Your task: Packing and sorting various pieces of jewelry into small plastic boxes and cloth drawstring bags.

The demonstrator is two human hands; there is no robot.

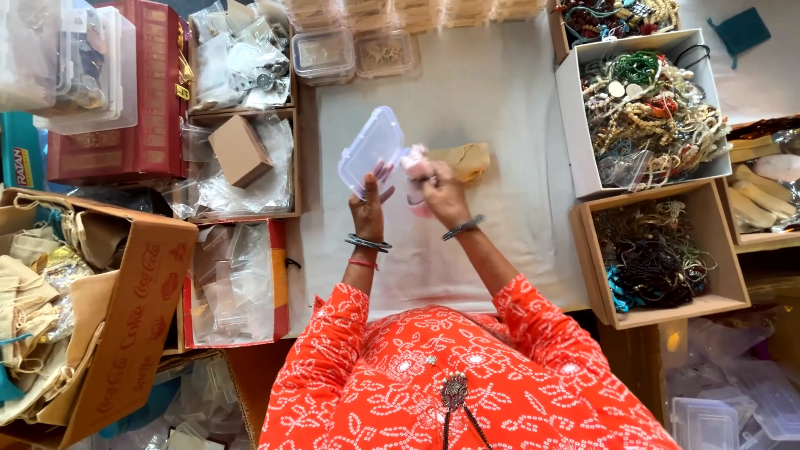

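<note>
Clear box (372, 150), a small lidded plastic one, sits tilted in my left hand (367, 202), fingers gripping its lower edge, above the white cloth on the surface (500, 100). My right hand (442, 193) is just beside it, pinching a pink item (414, 164) whose kind I cannot tell. A tan pouch (467, 160) lies on the cloth just behind that hand. To the right stand a white box (575, 125) heaped with beaded necklaces and a cardboard box (593, 267) of dark cords. To the left, trays of clear packets (242, 167) hold a small brown carton (240, 150). More clear lidded cases (323, 54) sit at the far edge.
</note>
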